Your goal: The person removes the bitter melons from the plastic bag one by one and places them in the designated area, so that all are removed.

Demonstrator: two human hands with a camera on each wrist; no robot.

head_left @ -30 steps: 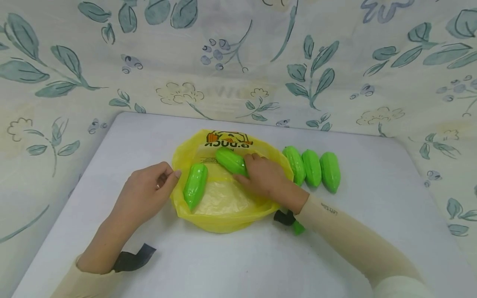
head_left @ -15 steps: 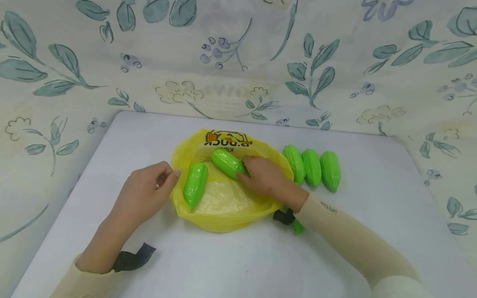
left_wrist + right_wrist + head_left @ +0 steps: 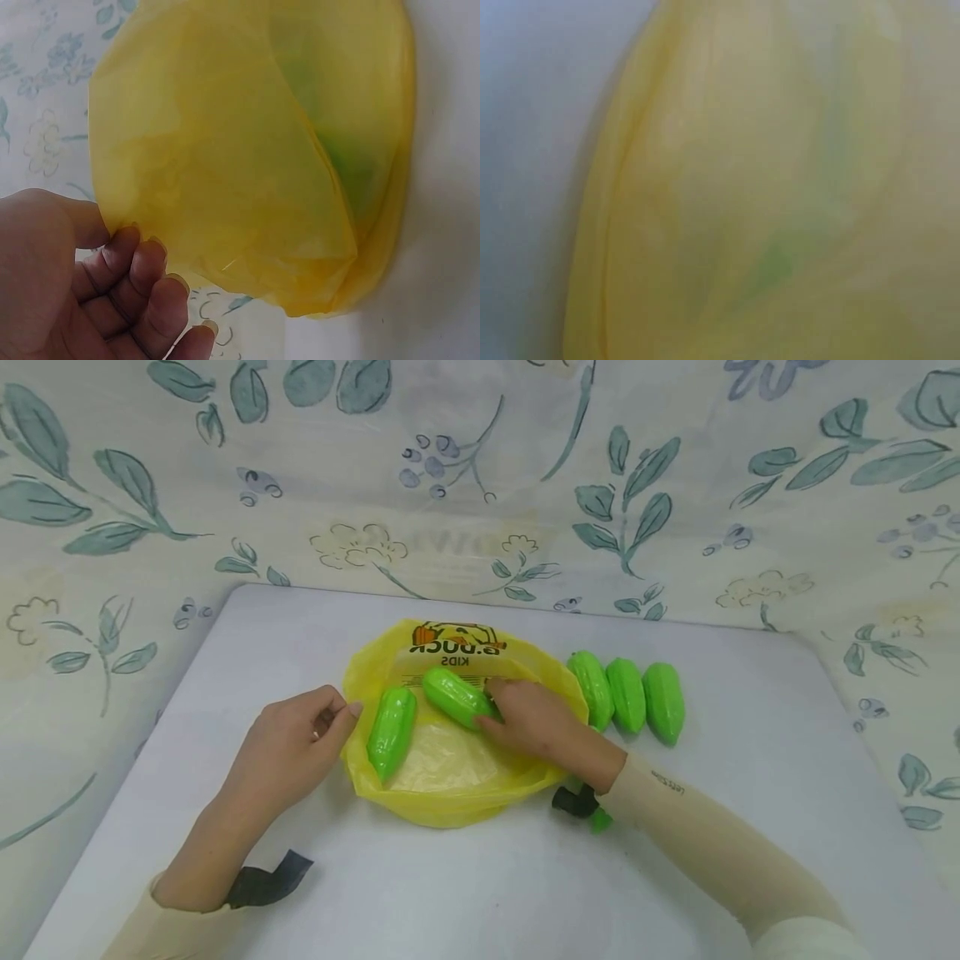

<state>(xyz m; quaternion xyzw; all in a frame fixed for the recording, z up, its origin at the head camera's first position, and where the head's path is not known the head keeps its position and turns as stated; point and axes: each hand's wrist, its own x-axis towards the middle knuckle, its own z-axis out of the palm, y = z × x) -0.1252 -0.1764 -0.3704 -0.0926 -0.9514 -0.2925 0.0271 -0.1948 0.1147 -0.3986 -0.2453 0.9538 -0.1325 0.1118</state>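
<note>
A yellow plastic bag (image 3: 450, 806) with a printed duck lies wide-mouthed on the table. My left hand (image 3: 288, 756) pinches its left rim between thumb and fingertips; the left wrist view shows this hand (image 3: 112, 292) at the bag's edge (image 3: 225, 187). Inside, a shiny green star fruit (image 3: 392, 731) lies on the left. A second star fruit (image 3: 453, 696) lies slanted, its right end in the fingers of my right hand (image 3: 536, 718), which reaches into the bag. In the right wrist view, the bag's yellow film (image 3: 727, 165) covers most of the picture, and the hand is hidden.
Right of the bag, several star fruits stand in a row, among them one at the row's end (image 3: 663, 703). A bit of green (image 3: 600, 820) shows beside a black strap (image 3: 576, 802) under the right wrist. Floral cloth (image 3: 480, 485) rises behind the white table (image 3: 525, 877).
The star fruit in my right hand has shifted a little left and down inside the bag. My left hand stays at the rim.
</note>
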